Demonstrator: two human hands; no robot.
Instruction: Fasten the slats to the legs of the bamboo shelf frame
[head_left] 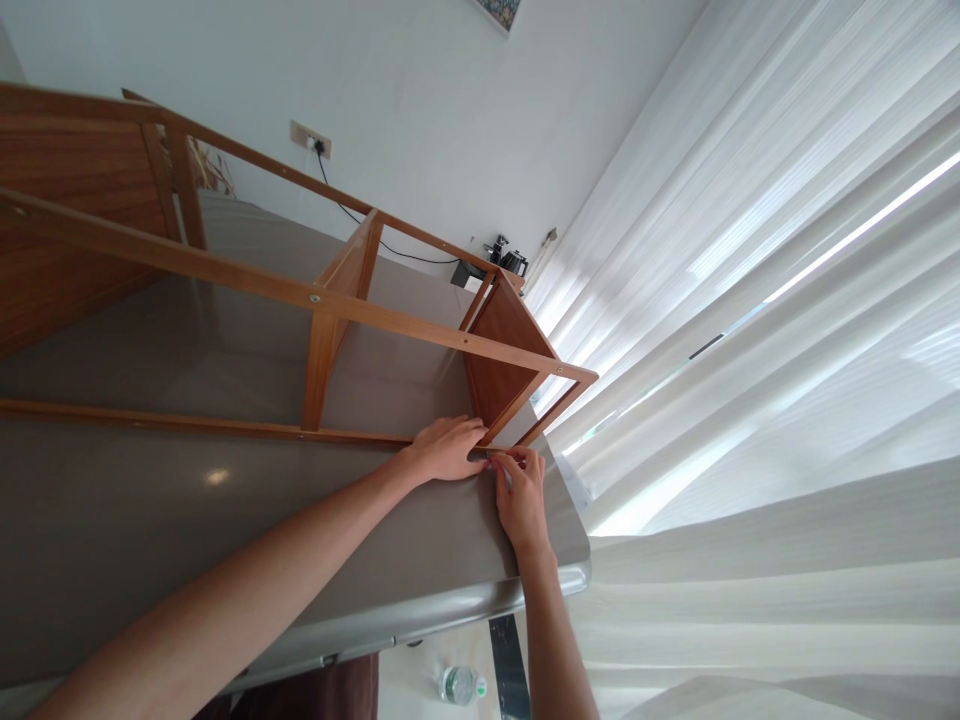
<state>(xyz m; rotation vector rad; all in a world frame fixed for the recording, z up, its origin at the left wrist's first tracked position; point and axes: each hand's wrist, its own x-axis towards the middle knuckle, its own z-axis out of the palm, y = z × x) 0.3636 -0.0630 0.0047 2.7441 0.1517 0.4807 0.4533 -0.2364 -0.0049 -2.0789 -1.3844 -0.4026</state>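
Note:
A brown wooden shelf rack (390,318) lies on its side on a grey table, with its slatted panels standing between long rails. My left hand (448,447) is closed over the near bottom rail, close to the end panel (506,340). Just right of it, my right hand (523,500) pinches with thumb and fingers at the same rail's end. A small dark thing shows between the two hands, but I cannot make out what the right fingertips hold. Screw heads (315,299) show along the upper rail.
The grey table (360,530) has a rounded corner at right. White curtains (750,400) hang beside it. A black kettle (514,262) stands at the far end, and a cord runs to a wall socket (310,138). A plastic bottle (457,685) is on the floor.

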